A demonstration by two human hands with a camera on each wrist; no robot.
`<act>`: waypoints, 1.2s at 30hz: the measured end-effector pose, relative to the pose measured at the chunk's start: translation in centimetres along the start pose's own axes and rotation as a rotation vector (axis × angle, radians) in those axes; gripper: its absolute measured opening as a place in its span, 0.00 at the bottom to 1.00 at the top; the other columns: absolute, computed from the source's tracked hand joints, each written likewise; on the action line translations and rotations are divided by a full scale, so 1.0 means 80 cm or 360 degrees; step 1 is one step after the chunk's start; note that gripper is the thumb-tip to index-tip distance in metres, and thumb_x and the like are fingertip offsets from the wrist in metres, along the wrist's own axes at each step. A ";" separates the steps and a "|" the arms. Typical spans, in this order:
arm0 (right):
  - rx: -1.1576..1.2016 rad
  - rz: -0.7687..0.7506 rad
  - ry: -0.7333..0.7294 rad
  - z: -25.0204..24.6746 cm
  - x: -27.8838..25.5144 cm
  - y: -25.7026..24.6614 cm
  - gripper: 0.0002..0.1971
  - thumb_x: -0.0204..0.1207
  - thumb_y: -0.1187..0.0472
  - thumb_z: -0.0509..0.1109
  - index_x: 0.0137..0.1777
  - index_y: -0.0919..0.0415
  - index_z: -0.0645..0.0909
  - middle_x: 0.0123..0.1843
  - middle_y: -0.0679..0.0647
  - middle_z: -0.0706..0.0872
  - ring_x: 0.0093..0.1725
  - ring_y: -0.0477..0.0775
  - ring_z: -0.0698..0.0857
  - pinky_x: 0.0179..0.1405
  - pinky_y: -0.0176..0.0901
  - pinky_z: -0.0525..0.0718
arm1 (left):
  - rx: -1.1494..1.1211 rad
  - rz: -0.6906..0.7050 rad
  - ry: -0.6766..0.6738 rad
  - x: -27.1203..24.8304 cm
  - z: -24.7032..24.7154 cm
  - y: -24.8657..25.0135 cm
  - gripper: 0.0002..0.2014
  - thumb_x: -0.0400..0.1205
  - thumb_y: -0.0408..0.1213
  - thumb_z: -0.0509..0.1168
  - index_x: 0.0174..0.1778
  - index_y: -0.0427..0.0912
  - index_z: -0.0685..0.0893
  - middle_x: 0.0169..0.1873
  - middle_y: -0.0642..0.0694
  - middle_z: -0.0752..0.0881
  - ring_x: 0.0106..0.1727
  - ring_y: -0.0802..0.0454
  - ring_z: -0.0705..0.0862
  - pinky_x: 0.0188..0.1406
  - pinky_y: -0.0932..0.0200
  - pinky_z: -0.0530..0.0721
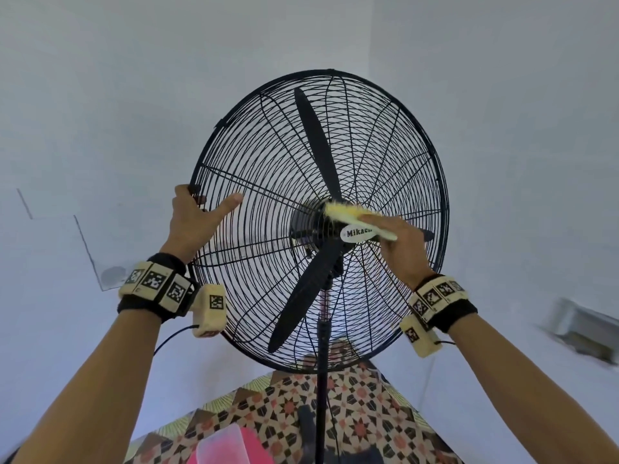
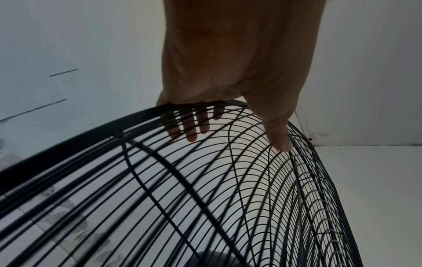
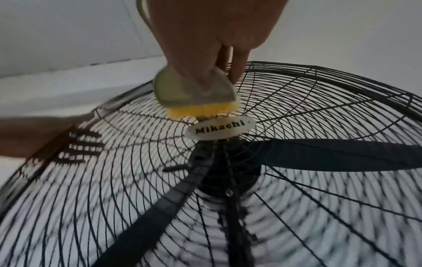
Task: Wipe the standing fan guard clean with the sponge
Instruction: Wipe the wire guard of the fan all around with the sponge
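We see the sponge [image 3: 194, 90] pinched in the right hand [image 1: 400, 242], fingers on its back, its yellow face pressed to the guard [image 1: 385, 145] just above the badge [image 3: 220, 129]. The left hand [image 1: 197, 219] clamps the guard's left rim, fingers curled behind the wires, thumb [image 2: 277, 126] laid across the front.
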State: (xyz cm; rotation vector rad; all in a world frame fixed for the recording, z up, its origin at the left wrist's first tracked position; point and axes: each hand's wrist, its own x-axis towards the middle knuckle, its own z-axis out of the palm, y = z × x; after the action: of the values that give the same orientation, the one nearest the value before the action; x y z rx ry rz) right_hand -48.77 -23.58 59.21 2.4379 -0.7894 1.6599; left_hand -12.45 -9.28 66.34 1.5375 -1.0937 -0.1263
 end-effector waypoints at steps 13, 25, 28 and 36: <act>-0.0034 -0.0012 -0.0198 -0.012 -0.015 0.004 0.30 0.73 0.83 0.72 0.72 0.57 0.86 0.67 0.61 0.90 0.61 0.61 0.88 0.61 0.60 0.89 | 0.0007 -0.0012 0.0009 -0.001 0.000 0.001 0.52 0.68 0.72 0.75 0.78 0.42 0.65 0.70 0.43 0.75 0.68 0.46 0.77 0.63 0.49 0.76; -0.0055 -0.0094 -0.0305 -0.016 -0.020 -0.002 0.29 0.72 0.82 0.73 0.70 0.57 0.87 0.65 0.54 0.90 0.58 0.55 0.87 0.60 0.51 0.88 | 0.0017 0.0019 0.0023 -0.003 0.000 -0.001 0.51 0.69 0.72 0.75 0.78 0.42 0.66 0.68 0.43 0.75 0.67 0.46 0.77 0.62 0.50 0.76; -0.0129 -0.0222 -0.0448 -0.027 -0.019 -0.004 0.28 0.71 0.82 0.75 0.67 0.58 0.89 0.63 0.57 0.91 0.59 0.53 0.86 0.62 0.48 0.85 | 0.0008 -0.0002 0.0019 -0.001 -0.003 -0.005 0.53 0.68 0.75 0.75 0.78 0.42 0.66 0.70 0.43 0.75 0.69 0.44 0.76 0.64 0.48 0.76; -0.0068 -0.0049 -0.0290 -0.019 -0.016 -0.013 0.26 0.76 0.78 0.73 0.70 0.56 0.87 0.63 0.54 0.92 0.60 0.54 0.89 0.65 0.57 0.88 | 0.0015 0.0025 0.0038 -0.005 0.000 -0.006 0.51 0.69 0.73 0.75 0.77 0.43 0.67 0.69 0.43 0.76 0.69 0.43 0.78 0.64 0.46 0.79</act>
State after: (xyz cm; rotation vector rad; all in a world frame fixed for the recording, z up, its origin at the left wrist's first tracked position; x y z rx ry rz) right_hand -49.93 -21.70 58.88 2.5843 -0.7952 1.4105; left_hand -12.40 -9.07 65.74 1.5348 -1.0889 -0.0919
